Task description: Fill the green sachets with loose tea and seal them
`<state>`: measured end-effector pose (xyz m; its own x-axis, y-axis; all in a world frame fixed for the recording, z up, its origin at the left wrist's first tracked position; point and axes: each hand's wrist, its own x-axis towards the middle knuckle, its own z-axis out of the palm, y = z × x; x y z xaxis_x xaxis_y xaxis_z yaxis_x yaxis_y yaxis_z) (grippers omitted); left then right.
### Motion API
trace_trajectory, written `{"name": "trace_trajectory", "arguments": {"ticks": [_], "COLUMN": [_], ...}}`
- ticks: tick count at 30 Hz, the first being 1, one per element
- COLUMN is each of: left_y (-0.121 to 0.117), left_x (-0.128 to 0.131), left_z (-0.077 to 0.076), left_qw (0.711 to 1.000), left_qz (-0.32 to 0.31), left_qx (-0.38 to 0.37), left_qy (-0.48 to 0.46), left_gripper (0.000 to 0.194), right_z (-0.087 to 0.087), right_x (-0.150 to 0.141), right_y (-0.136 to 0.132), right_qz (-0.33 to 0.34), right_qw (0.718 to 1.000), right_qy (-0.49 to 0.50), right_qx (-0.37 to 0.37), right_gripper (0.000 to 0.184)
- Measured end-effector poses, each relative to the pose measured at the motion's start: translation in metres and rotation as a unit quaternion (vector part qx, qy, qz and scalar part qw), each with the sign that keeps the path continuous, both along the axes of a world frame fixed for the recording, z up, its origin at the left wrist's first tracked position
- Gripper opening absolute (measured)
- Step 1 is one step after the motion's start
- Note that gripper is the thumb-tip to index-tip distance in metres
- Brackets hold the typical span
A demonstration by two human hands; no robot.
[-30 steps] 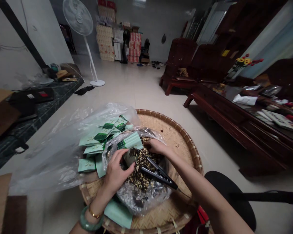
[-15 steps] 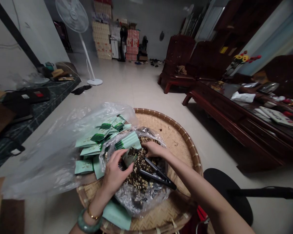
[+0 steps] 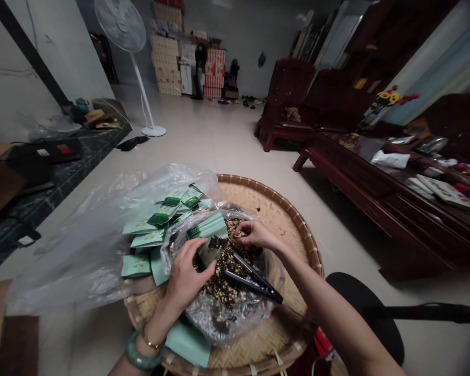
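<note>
The left hand [image 3: 186, 277] and the right hand [image 3: 256, 235] are bare, with slim, tapering fingers. A thick, smooth bangle [image 3: 138, 353] of mottled green jade, rounded in section, circles the left wrist. Just beside it, nearer the hand, sits a thin gold bracelet [image 3: 151, 343], a fine bright band that looks like a delicate chain, though the links are too small to make out. The left forearm [image 3: 119, 369] shows only briefly at the lower edge of the view. The right forearm [image 3: 329, 308] is long and slender, bare from wrist to the bottom edge of the view.
</note>
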<state>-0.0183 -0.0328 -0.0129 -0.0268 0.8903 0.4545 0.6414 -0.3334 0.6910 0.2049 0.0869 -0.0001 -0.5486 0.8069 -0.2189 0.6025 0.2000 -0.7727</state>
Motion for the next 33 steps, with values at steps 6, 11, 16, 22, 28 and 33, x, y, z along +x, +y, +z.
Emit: {"name": "trace_trajectory", "arguments": {"ticks": [6,11,16,22,28,33], "left_y": [0.001,0.002,0.001,0.0,-0.001,-0.003], "left_x": [0.005,0.012,0.014,0.009,0.004,0.003], "left_z": [0.005,0.009,0.009,0.007,0.006,0.005], "left_qw": [1.0,1.0,1.0,1.0,1.0,1.0], "left_qz": [-0.009,-0.003,0.0,0.007,0.009,0.011], "left_qx": [0.006,0.008,-0.013,-0.006,0.012,0.017], "left_qy": [0.016,0.014,0.011,0.003,-0.001,-0.003], "left_gripper": [0.038,0.041,0.043,0.043,0.04,0.045], "right_z": [0.043,0.088,0.102,0.09,0.066,0.026], "right_x": [0.005,-0.011,-0.034,-0.031,-0.005,0.002], "right_y": [-0.018,-0.036,-0.051,-0.046,-0.032,-0.022], "right_qz": [-0.032,0.0,0.014,-0.041,-0.04,0.04], "right_qw": [0.988,0.992,0.995,0.99,0.997,0.972], "right_qy": [0.119,0.125,0.069,0.128,-0.007,-0.179], "right_qx": [-0.089,-0.005,0.075,0.039,0.063,0.149], "right_gripper": [0.023,0.016,0.024,0.015,0.018,0.035]}}
